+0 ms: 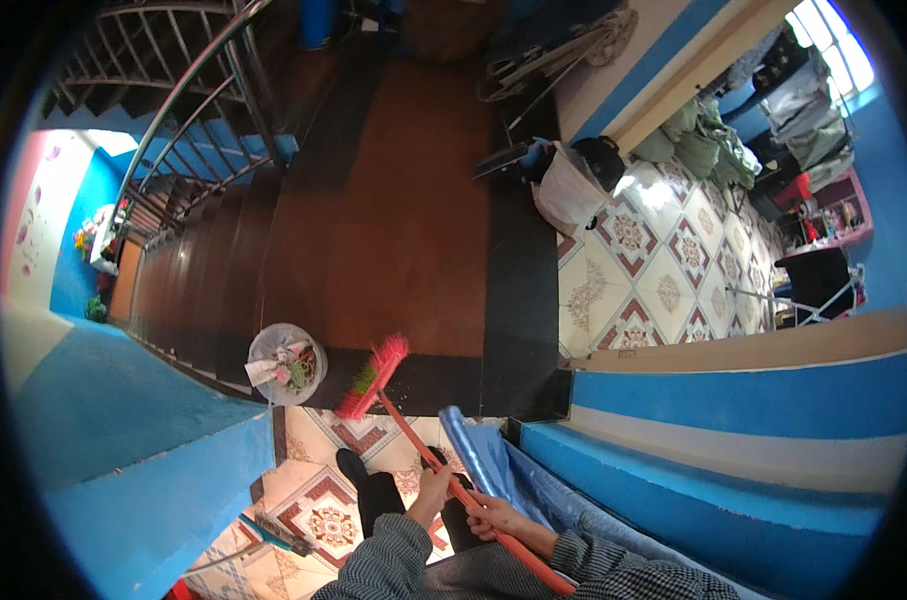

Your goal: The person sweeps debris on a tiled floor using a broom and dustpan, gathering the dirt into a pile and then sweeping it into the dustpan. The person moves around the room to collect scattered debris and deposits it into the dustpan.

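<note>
Both my hands are closed around the orange handle of a broom (406, 427). My left hand (432, 491) grips it farther toward the brush, and my right hand (494, 516) holds it nearer to my body. The broom's brush head (374, 377), pink with a green band of bristles, is at the edge of the dark landing floor, beside the tiled threshold. Small bits of debris (399, 396) lie just right of the brush. Left of the brush stands a translucent bucket (320, 365) with crumpled paper and green scraps in it.
A staircase (206, 262) descends at the left behind a metal railing (187, 75). A blue roll (466, 454) stands by the right wall. A second brush (277, 534) lies at lower left. A doorway at right shows a tiled room (667, 289) with a pale bin (566, 191) near its entrance.
</note>
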`<state>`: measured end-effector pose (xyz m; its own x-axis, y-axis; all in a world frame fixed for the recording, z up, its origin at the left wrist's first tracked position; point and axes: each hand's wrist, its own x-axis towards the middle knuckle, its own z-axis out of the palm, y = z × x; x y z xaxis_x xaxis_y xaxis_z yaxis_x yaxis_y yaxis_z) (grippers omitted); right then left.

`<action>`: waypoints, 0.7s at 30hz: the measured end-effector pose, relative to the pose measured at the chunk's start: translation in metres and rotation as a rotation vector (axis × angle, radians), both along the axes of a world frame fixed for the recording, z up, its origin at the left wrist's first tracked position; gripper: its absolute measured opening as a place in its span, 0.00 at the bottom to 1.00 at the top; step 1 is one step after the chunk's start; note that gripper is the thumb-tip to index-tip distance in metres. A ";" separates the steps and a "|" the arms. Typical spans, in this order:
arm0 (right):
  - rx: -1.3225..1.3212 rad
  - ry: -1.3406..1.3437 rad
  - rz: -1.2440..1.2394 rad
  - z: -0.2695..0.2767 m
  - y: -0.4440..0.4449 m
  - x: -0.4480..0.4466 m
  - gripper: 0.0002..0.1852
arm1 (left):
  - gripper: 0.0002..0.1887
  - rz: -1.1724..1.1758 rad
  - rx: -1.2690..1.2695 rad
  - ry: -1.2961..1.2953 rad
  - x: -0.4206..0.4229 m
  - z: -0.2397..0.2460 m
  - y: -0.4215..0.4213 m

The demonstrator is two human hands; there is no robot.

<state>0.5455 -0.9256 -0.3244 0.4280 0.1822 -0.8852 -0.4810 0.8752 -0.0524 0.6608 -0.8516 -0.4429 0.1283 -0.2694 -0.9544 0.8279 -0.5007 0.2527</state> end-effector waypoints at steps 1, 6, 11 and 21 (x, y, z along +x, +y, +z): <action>0.007 -0.003 -0.036 0.015 0.005 -0.004 0.25 | 0.10 0.000 -0.011 0.017 -0.001 0.011 0.003; 0.149 0.053 -0.353 0.099 0.024 -0.017 0.29 | 0.15 -0.193 -0.221 0.118 0.011 0.079 0.022; 0.119 -0.036 -0.531 0.141 0.054 -0.044 0.12 | 0.18 -0.583 -0.524 -0.089 0.041 0.150 0.028; -0.111 0.174 -0.557 0.111 -0.012 -0.033 0.08 | 0.33 -0.746 -1.538 -0.674 0.023 0.304 0.044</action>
<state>0.5125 -0.9374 -0.2137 0.2798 -0.1262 -0.9517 0.0398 0.9920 -0.1199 0.6833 -0.8074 -0.1389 -0.2026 -0.9254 0.3202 0.1432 0.2955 0.9446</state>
